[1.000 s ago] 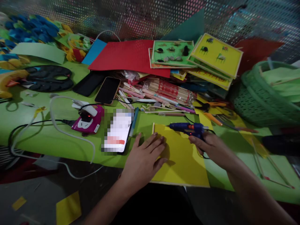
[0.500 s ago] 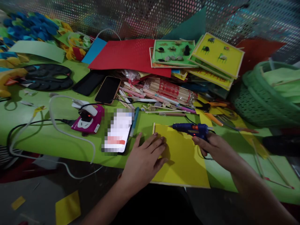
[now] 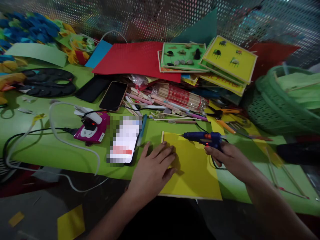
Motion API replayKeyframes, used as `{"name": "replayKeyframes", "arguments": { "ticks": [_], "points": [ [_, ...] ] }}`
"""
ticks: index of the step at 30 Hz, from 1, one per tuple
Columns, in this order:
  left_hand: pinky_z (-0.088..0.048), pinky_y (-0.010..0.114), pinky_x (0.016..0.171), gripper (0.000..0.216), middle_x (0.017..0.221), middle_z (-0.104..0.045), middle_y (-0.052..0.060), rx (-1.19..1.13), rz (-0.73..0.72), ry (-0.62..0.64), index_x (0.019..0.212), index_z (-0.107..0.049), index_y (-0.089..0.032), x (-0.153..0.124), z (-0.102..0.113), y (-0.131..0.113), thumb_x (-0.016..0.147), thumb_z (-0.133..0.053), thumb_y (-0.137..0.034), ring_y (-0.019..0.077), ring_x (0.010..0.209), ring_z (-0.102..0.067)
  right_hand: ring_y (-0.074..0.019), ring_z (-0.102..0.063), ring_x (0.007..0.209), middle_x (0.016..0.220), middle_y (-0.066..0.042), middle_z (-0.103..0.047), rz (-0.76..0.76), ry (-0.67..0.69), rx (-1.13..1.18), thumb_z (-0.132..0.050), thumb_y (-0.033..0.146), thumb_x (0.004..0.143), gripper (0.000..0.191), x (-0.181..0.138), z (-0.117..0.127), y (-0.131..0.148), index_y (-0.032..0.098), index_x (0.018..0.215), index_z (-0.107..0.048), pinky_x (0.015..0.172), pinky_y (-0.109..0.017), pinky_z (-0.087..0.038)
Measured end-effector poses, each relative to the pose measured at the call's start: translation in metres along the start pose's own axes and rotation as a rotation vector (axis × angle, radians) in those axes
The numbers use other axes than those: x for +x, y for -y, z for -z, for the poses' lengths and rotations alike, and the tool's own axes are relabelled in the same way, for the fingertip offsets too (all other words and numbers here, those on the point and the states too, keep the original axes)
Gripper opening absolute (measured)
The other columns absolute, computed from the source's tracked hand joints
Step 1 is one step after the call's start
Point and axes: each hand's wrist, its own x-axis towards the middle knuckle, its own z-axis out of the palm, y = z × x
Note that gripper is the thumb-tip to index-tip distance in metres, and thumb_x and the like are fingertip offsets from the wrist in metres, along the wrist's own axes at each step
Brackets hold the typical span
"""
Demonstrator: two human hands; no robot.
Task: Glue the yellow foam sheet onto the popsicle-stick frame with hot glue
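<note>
My left hand (image 3: 153, 170) lies flat with fingers spread on the left part of a yellow sheet (image 3: 195, 176) at the table's front edge. Pale thin sticks run along the sheet's left and bottom edges; the left one is mostly under my hand. In my right hand (image 3: 228, 156) is a blue hot glue gun (image 3: 203, 137) with a small red light lit. Its nozzle points left, over the sheet's top edge near the upper left corner. Whether the tip touches the sheet I cannot tell.
Left of my left hand are a lit phone (image 3: 125, 140) and a purple power strip (image 3: 92, 128) with cables. Behind lie bundled wooden sticks (image 3: 180, 96), pens, and framed panels (image 3: 230, 58). Pliers (image 3: 220, 115) and a green basket (image 3: 280, 103) stand to the right.
The glue gun's nozzle has shifted very slightly along the sheet's top edge. The whole view has drifted a little to the left; my left hand keeps its place on the sheet.
</note>
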Motion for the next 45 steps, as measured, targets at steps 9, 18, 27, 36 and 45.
{"name": "replayKeyframes", "arguments": {
  "ticks": [9, 18, 27, 36, 45],
  "points": [
    [-0.021, 0.058, 0.125, 0.028, 0.145, -0.064, 0.001, -0.024, 0.009, -0.018, 0.126, -0.064, -0.026, 0.000, 0.000, 0.001, 0.102, -0.057, -0.037, 0.0244, 0.144, -0.048, -0.0117, -0.043, 0.049, 0.057, 0.000, -0.056, -0.009, 0.073, 0.186, -0.059, 0.076, 0.084, 0.060, -0.003, 0.005, -0.010, 0.018, 0.084, -0.072, 0.049, -0.029, -0.035],
    [-0.021, 0.058, 0.125, 0.029, 0.147, -0.063, 0.000, -0.024, 0.009, -0.001, 0.129, -0.062, -0.026, 0.000, 0.000, 0.000, 0.103, -0.054, -0.036, 0.0240, 0.145, -0.048, -0.0139, -0.048, 0.049, 0.053, 0.001, -0.053, -0.028, 0.044, 0.104, -0.057, 0.077, 0.084, 0.061, 0.000, 0.000, -0.001, 0.017, 0.084, -0.071, 0.048, -0.028, -0.040],
    [-0.022, 0.059, 0.125, 0.030, 0.146, -0.063, 0.002, -0.018, 0.000, 0.004, 0.129, -0.063, -0.025, 0.000, 0.001, 0.000, 0.104, -0.053, -0.037, 0.0245, 0.145, -0.048, -0.0150, -0.053, 0.047, 0.052, 0.001, -0.055, 0.013, 0.038, 0.002, -0.052, 0.080, 0.084, 0.063, 0.005, -0.006, 0.013, 0.020, 0.077, -0.067, 0.046, -0.028, -0.041],
    [-0.020, 0.057, 0.126, 0.029, 0.147, -0.063, 0.001, -0.022, 0.008, -0.009, 0.129, -0.063, -0.026, 0.000, 0.000, 0.000, 0.103, -0.055, -0.037, 0.0241, 0.144, -0.049, -0.0149, -0.049, 0.044, 0.048, 0.001, -0.052, -0.021, 0.021, -0.027, -0.050, 0.083, 0.082, 0.065, 0.000, 0.001, 0.009, 0.020, 0.072, -0.063, 0.044, -0.028, -0.038],
    [-0.020, 0.059, 0.125, 0.030, 0.148, -0.062, 0.002, -0.045, 0.019, 0.021, 0.130, -0.061, -0.026, -0.001, 0.001, 0.000, 0.104, -0.053, -0.038, 0.0240, 0.146, -0.046, -0.0167, -0.053, 0.047, 0.051, 0.000, -0.055, 0.002, 0.040, -0.038, -0.049, 0.083, 0.082, 0.062, 0.003, -0.005, 0.017, 0.022, 0.070, -0.058, 0.047, -0.029, -0.040]
  ]
}}
